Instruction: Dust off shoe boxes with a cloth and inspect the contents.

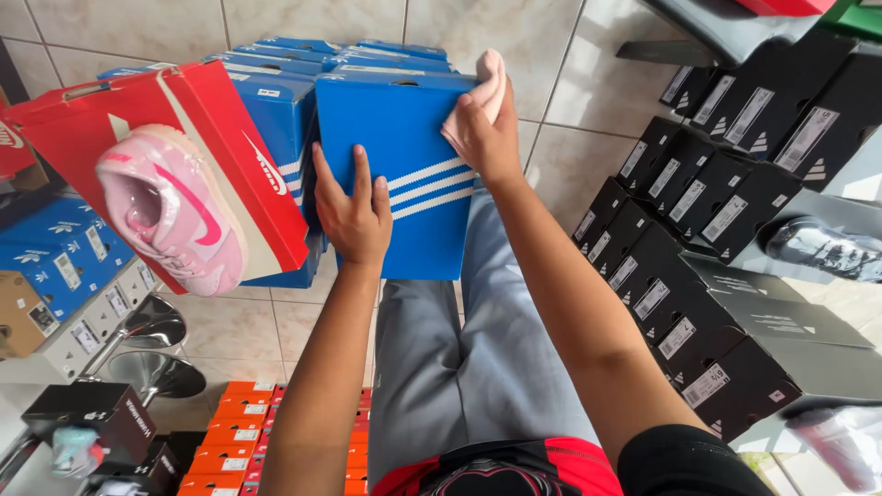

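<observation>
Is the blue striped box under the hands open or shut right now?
Shut. The blue box has its lid seated flush on it, the left hand flat on its face, and the right hand pressing a pink cloth at its edge.

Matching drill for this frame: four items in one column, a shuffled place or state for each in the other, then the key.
1. pink cloth
2. blue shoebox
3. pink shoe
4. black boxes

A. against the red box
B. stacked at picture right
C. in the right hand
D. under the left hand

Pairs: 1-C, 2-D, 3-A, 4-B
</observation>
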